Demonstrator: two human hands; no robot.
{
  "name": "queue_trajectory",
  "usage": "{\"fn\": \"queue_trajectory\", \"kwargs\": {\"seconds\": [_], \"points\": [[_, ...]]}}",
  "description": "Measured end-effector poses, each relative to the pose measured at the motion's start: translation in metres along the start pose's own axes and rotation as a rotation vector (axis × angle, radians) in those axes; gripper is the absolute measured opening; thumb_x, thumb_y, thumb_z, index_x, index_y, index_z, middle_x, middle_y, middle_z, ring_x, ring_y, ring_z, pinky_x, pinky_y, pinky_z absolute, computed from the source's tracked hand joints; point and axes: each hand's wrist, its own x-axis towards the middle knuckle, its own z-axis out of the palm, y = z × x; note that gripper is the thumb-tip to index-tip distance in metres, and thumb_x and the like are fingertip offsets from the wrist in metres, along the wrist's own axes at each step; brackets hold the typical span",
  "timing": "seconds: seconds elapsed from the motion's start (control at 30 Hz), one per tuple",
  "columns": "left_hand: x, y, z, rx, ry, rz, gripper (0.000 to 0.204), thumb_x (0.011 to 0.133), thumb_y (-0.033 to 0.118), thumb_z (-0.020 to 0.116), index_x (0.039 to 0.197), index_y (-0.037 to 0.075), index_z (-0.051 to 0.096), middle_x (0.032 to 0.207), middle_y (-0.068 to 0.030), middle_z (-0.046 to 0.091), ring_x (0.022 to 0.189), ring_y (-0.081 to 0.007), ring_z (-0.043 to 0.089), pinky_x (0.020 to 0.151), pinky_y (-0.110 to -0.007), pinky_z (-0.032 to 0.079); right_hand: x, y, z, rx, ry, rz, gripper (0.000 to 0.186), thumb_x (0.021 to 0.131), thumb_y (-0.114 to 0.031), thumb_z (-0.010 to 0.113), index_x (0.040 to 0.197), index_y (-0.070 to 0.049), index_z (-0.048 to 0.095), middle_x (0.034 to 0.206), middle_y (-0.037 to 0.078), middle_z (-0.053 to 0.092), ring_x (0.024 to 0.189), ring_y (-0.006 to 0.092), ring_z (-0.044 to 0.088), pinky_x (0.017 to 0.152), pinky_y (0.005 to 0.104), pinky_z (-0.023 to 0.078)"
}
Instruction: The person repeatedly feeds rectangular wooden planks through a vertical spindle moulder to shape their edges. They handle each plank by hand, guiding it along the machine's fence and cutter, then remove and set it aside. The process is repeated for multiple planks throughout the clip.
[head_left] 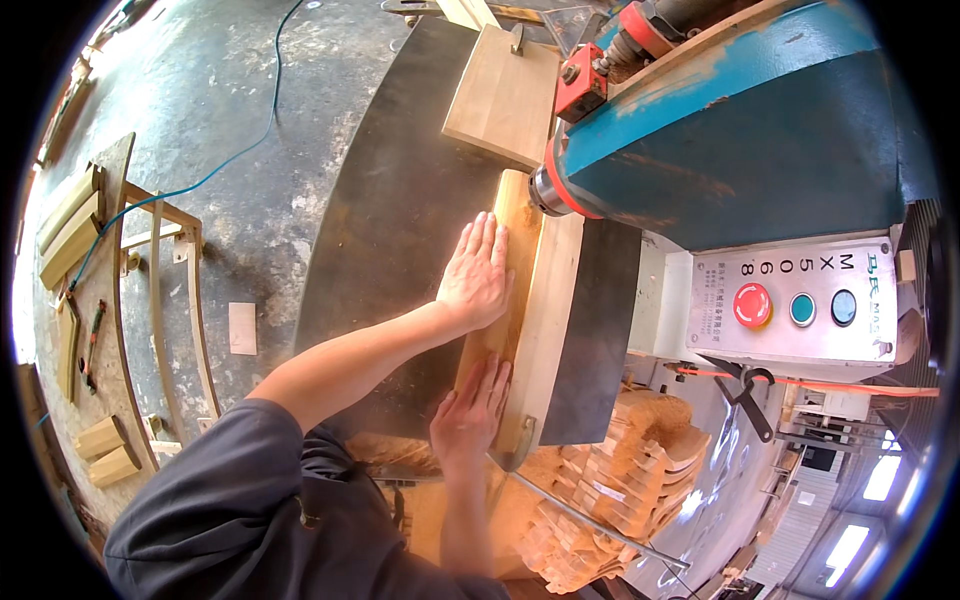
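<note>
A long, narrow wooden piece (520, 225) lies on the dark machine table (385, 215), along a pale wooden board (552, 300). My left hand (475, 275) rests flat on it, about the middle, with the fingers stretched toward the far end. Nearer to me, my right hand (470, 412) lies against the piece's near part, its fingers extended over the wood. Neither hand is wrapped around it. Just beside the wood's far end is the metal spindle chuck (546, 190) of a teal machine (740, 150); its cutting tip is hidden.
A control panel (795, 305) with a red button is at the right. Stacked curved wooden parts (625, 480) stand low right. A wooden panel (505, 95) lies on the table's far part. Leftward, a bench (125, 330) carries wood blocks; a blue hose (235, 155) crosses the floor.
</note>
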Motion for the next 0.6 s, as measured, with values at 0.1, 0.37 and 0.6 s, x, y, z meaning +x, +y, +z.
{"fn": "queue_trajectory", "kwargs": {"seconds": [0.1,0.37,0.6], "points": [[-0.002,0.002,-0.001,-0.021,0.004,-0.002,0.071,0.105,0.03,0.046,0.158,-0.015,0.034,0.166,-0.0351,0.033,0.162,-0.0462,0.021,0.134,-0.051,0.013,-0.003,0.0,-0.001,0.001,-0.009,0.001,0.066,0.097,-0.012,0.058,0.156,0.012,0.04,0.164,0.031,0.037,0.156,0.0524,0.029,0.126,0.061,0.03],[-0.012,0.003,0.001,-0.001,-0.005,0.004,0.07,0.105,0.03,0.046,0.158,-0.016,0.035,0.166,-0.0358,0.033,0.162,-0.0467,0.02,0.134,-0.052,0.012,-0.013,0.0,-0.002,0.014,-0.024,0.005,0.075,0.086,-0.007,0.064,0.154,0.013,0.04,0.167,0.03,0.033,0.157,0.0508,0.027,0.129,0.0579,0.028],[-0.017,0.005,0.001,-0.006,0.002,0.0,0.07,0.106,0.03,0.045,0.158,-0.016,0.034,0.167,-0.036,0.032,0.162,-0.0466,0.02,0.134,-0.052,0.011,-0.018,0.0,-0.025,0.09,-0.125,-0.035,0.094,0.069,-0.008,0.064,0.155,0.016,0.035,0.165,0.034,0.032,0.157,0.056,0.023,0.128,0.0586,0.028]]}}
